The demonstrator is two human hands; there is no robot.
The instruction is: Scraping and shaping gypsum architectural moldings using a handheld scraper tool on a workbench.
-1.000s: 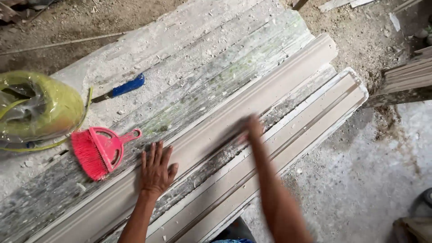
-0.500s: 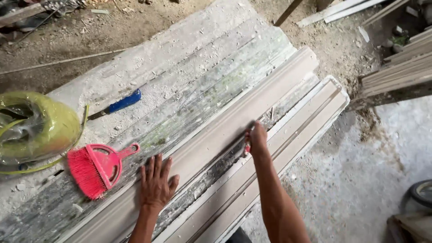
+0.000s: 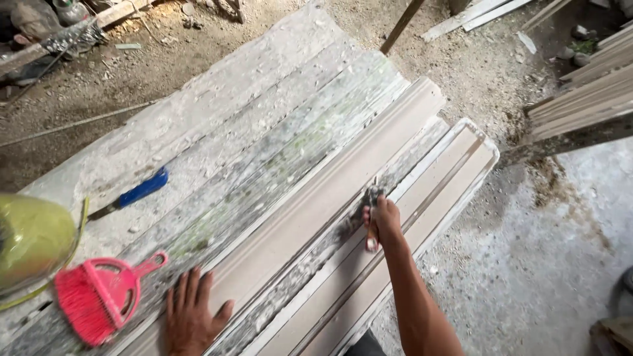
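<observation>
Gripping a brush [image 3: 372, 224] in fingers clamped round its handle, right hand [image 3: 384, 219] working the gap beside the long moulding [image 3: 316, 217], left hand [image 3: 191, 316] flat on the moulding with fingers spread, pink broom [image 3: 99, 296] just left, blue-handled tool [image 3: 135, 192] further up the bench [image 3: 217, 112].

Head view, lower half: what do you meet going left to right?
Yellow-green bucket → pink hand brush → left hand flat on the long moulding → right hand gripping a small tool → bare concrete floor.
</observation>
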